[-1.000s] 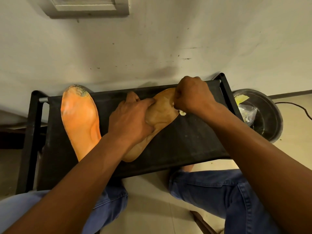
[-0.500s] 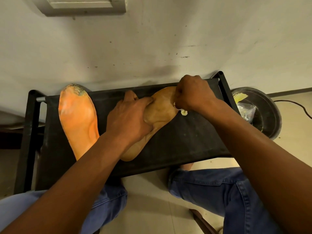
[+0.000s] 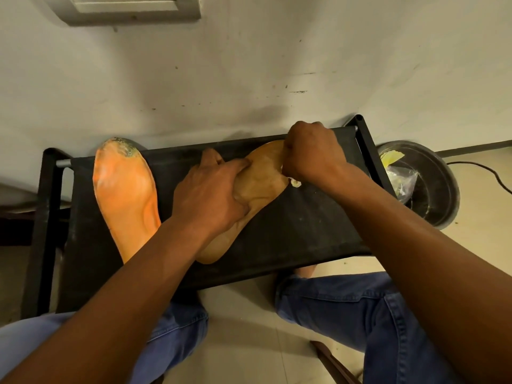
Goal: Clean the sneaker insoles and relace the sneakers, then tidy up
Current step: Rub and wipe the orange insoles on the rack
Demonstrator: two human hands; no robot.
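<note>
**Head view: two hands at work on a tan insole on a black rack**

Head camera looks down past two knees in blue jeans (image 3: 360, 314), set apart over a pale tiled floor (image 3: 243, 336). Beyond the knees stands a low black rack (image 3: 291, 231) with a dark fabric shelf, pushed against a scuffed white wall (image 3: 249, 79).

On the shelf, near its middle, lies a tan insole (image 3: 260, 184), slanting from the near edge up toward the far right. The left hand (image 3: 210, 195) presses down on its middle part, fingers spread flat over it and the thumb laid along its surface. The right hand (image 3: 310, 151) sits at the toe end of that insole, fingers curled tight around a small pale cleaning piece (image 3: 295, 183), of which only a bit pokes out below the fist; what it is cannot be told.

Left of these, an orange insole (image 3: 124, 195) lies on the same shelf, apart from the tan one, its toe end dark with grime and reaching past the far edge.

Right of the rack, on the floor by the wall, sits a dark round basin (image 3: 432, 189) holding a clear plastic bag (image 3: 401, 181) and a yellow scrap (image 3: 390, 157). A black cable (image 3: 484, 169) runs along the floor beyond it.
</note>
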